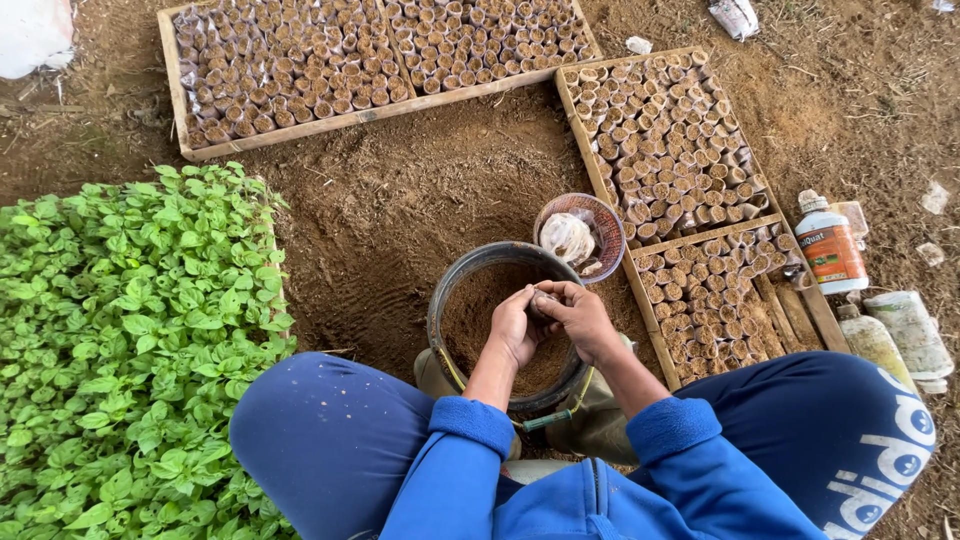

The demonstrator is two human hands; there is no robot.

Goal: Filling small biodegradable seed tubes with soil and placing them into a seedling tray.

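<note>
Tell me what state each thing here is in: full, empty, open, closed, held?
Black bucket: upright, partly filled with brown soil.
Small pot: held over the bucket by both hands.
Left hand: fingers curled on the pot.
Right hand: fingers closed around the pot.
Woven basket: upright, holds a crumpled plastic bundle.
Wooden trays: packed with soil-filled pots.
White bottle: upright, capped.
Seedlings: green, leafy, dense.

There is one camera, worn on my head, looking steeply down past my blue sleeves and knees. It sits close above my hands at the black bucket (500, 320) and faces forward over bare soil to the wooden seedling trays (672, 140), leafy seedlings (130, 330) at left.
</note>
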